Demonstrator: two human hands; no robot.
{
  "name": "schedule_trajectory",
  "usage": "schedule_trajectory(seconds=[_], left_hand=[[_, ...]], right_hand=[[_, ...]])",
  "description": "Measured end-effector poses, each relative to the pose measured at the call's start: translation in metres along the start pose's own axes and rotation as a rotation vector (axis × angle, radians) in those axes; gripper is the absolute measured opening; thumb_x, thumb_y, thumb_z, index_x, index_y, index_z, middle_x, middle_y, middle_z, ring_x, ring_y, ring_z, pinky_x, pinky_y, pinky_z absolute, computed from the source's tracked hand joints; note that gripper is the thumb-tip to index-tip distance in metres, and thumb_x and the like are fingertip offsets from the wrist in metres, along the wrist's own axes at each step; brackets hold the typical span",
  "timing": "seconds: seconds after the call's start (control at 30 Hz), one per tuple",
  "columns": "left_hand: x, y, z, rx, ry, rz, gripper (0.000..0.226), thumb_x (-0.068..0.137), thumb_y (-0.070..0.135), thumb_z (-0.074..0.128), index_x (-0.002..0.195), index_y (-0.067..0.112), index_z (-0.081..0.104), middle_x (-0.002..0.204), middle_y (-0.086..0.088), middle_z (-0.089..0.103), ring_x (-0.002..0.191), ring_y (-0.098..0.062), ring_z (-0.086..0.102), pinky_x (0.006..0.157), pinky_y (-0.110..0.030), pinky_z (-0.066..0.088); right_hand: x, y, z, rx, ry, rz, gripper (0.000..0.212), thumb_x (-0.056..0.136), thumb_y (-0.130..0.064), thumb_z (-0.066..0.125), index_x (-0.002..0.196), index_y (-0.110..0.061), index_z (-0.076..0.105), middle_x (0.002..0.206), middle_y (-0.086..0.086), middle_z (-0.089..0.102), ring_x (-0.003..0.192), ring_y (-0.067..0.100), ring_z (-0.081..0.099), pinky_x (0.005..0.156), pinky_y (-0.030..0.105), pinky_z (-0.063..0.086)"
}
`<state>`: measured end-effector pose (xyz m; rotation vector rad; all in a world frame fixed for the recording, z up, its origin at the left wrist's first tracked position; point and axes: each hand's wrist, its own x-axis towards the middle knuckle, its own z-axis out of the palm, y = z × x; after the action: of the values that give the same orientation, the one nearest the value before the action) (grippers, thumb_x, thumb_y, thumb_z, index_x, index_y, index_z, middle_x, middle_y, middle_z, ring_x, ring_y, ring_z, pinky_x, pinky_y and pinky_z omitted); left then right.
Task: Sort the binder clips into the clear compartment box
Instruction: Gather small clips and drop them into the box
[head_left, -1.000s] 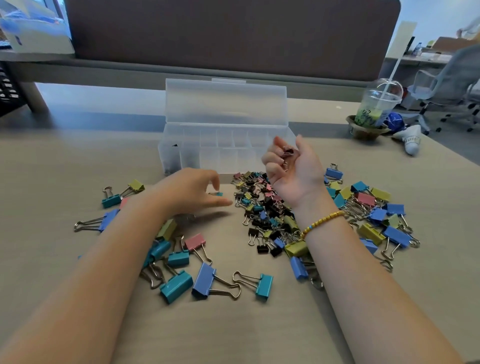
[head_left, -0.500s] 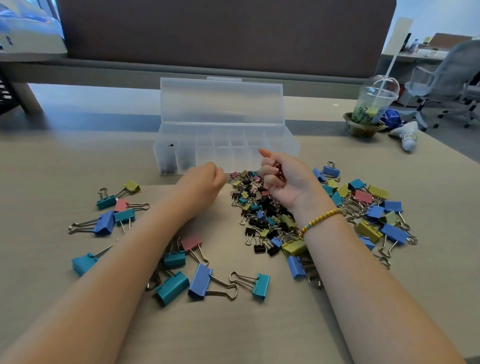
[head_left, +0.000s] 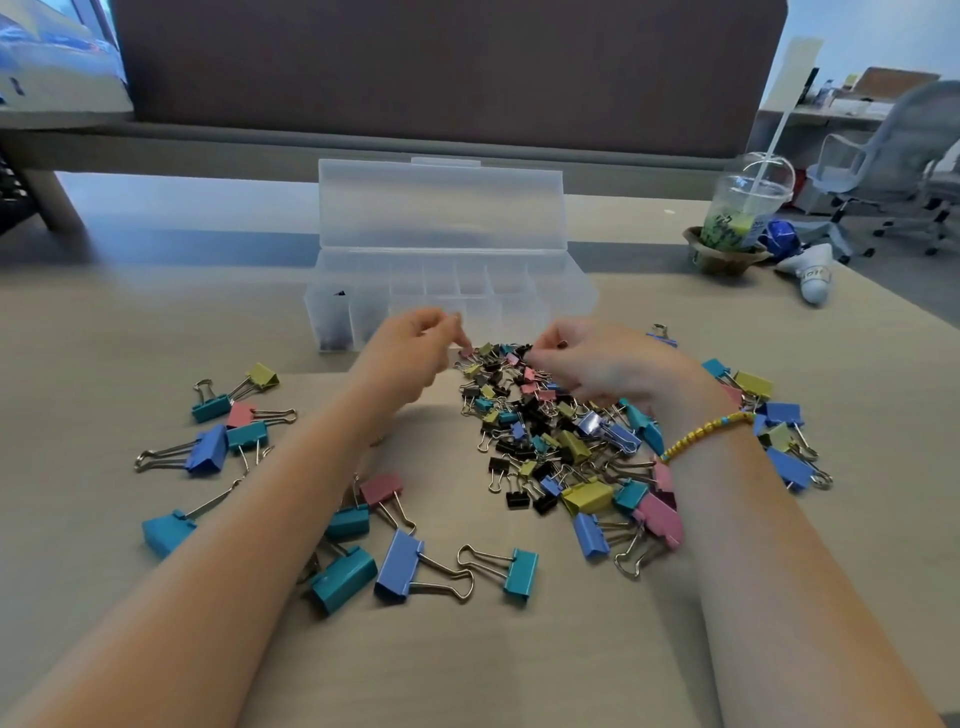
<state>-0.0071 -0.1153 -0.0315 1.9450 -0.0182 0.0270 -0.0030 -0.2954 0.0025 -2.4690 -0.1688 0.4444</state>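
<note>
Your left hand hovers at the far end of the pile of small binder clips in the middle of the tabletop, fingers curled with the tips drawn together; whether they pinch a clip you cannot tell. Your right hand reaches into the same end of the pile, its fingers curled down among the clips, what they grip hidden. The clear compartment box stands just beyond both hands, lid upright, black clips in its left-end compartments. Larger clips lie scattered left, near you and right; a blue one lies between your forearms. An iced drink cup stands toward the far right edge
</note>
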Motion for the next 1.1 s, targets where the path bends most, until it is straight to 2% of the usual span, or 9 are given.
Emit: schedule_trajectory(seconds=[0.1,0.17,0.23,0.4,0.57,0.67,0.83,1.0,1.1], left_hand=[[-0.005,-0.003,0.000,0.642,-0.102,0.250,0.030,0.093,0.036,0.050,0.116,0.020,0.060,0.077,0.007,0.060,0.061,-0.002,0.046,0.060,-0.016,0.038],[-0.007,-0.004,0.001,0.902,-0.187,0.250,0.045,0.091,0.042,0.051,0.134,0.027,0.049,0.114,-0.002,0.064,0.090,-0.013,0.057,0.080,-0.026,0.043],[-0.005,-0.004,0.000,1.039,-0.220,0.239,0.045,0.092,0.045,0.047,0.135,0.032,0.047,0.125,-0.002,0.060,0.105,-0.019,0.056,0.087,-0.030,0.043],[-0.004,-0.002,-0.016,1.081,-0.247,0.205,0.035,0.094,0.037,0.048,0.127,0.030,0.057,0.116,-0.001,0.063,0.096,-0.017,0.055,0.083,-0.027,0.042],[-0.005,-0.010,-0.021,0.964,-0.218,0.180,0.054,0.086,0.044,0.057,0.133,0.020,0.044,0.117,-0.006,0.061,0.092,-0.018,0.053,0.082,-0.028,0.042],[-0.002,-0.013,-0.019,0.999,-0.273,0.175,0.067,0.088,0.044,0.053,0.146,0.024,0.026,0.129,-0.009,0.055,0.112,-0.024,0.053,0.093,-0.032,0.042],[0.003,-0.018,-0.017,1.115,-0.275,0.227,0.054,0.093,0.046,0.043,0.141,0.023,0.033,0.136,-0.006,0.051,0.118,-0.023,0.051,0.097,-0.034,0.041],[0.002,-0.017,-0.010,1.129,-0.272,0.257,0.059,0.095,0.041,0.041,0.146,0.021,0.018,0.133,-0.011,0.053,0.115,-0.028,0.054,0.091,-0.035,0.043],[0.001,-0.014,-0.008,1.169,-0.270,0.270,0.046,0.096,0.041,0.039,0.133,0.015,0.033,0.127,-0.010,0.056,0.107,-0.027,0.056,0.081,-0.032,0.043]], right_hand=[[-0.005,-0.003,0.005,-0.290,-0.096,-0.008,0.032,0.091,-0.042,0.053,0.110,-0.016,0.055,0.076,0.000,0.056,0.064,0.012,0.049,0.056,0.024,0.040],[-0.002,-0.004,0.012,-0.364,-0.092,-0.024,0.040,0.089,-0.042,0.058,0.114,-0.012,0.057,0.103,0.006,0.063,0.086,0.019,0.058,0.072,0.030,0.043],[0.005,-0.006,0.022,-0.335,-0.049,-0.054,0.040,0.088,-0.040,0.060,0.116,-0.012,0.054,0.125,0.007,0.056,0.104,0.021,0.054,0.079,0.029,0.040],[0.021,-0.009,0.040,-0.204,0.053,-0.150,0.024,0.093,-0.034,0.053,0.111,-0.019,0.049,0.101,-0.003,0.053,0.089,0.014,0.049,0.071,0.029,0.036],[0.015,-0.008,0.032,-0.163,0.046,-0.167,0.051,0.089,-0.042,0.058,0.131,-0.020,0.039,0.118,0.002,0.055,0.100,0.018,0.052,0.076,0.028,0.039],[0.017,-0.010,0.039,-0.361,0.004,-0.170,0.069,0.087,-0.046,0.059,0.142,-0.017,0.029,0.131,0.005,0.053,0.111,0.022,0.053,0.082,0.032,0.042],[0.025,-0.010,0.048,-0.529,0.070,-0.183,0.055,0.092,-0.044,0.051,0.135,-0.012,0.039,0.122,0.009,0.059,0.106,0.026,0.056,0.081,0.035,0.046],[0.026,-0.011,0.047,-0.527,0.067,-0.161,0.054,0.092,-0.045,0.051,0.135,-0.016,0.038,0.130,0.007,0.055,0.115,0.026,0.053,0.092,0.039,0.046],[0.025,-0.011,0.046,-0.528,0.072,-0.160,0.049,0.093,-0.043,0.050,0.132,-0.015,0.038,0.124,0.008,0.058,0.108,0.026,0.055,0.086,0.037,0.046]])
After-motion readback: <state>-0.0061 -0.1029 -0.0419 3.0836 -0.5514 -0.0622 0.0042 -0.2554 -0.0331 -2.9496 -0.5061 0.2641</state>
